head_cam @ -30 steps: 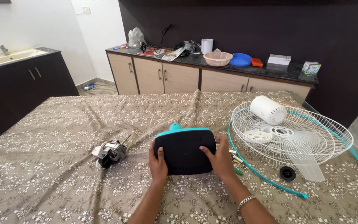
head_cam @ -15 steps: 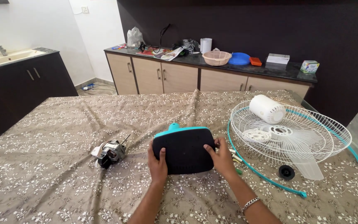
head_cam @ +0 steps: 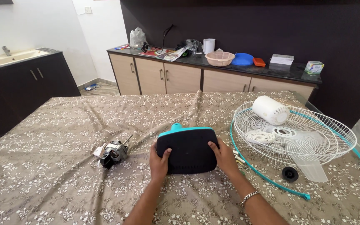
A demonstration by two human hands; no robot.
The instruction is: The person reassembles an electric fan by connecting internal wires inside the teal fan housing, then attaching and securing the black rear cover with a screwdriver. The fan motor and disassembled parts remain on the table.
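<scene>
A black fan base with a teal rim (head_cam: 188, 149) lies flat on the floral tablecloth (head_cam: 63, 183). My left hand (head_cam: 159, 162) grips its left edge, thumb on top. On the opposite edge my right hand (head_cam: 225, 157) holds it with the fingers spread over the top. A small electric motor (head_cam: 112, 153) with its shaft sticking up lies to the left of the base, apart from my hands.
A white wire fan guard (head_cam: 296, 137) with a teal ring lies at right, holding a white motor cover (head_cam: 270, 110) and clear blades. A black knob (head_cam: 290, 173) sits near it. Small screws lie by my right hand. Cabinets and a cluttered counter (head_cam: 213, 62) stand behind.
Both hands shifted their grip slightly on the fan base, which stays in about the same place. My left thumb now rests higher on the top face.
</scene>
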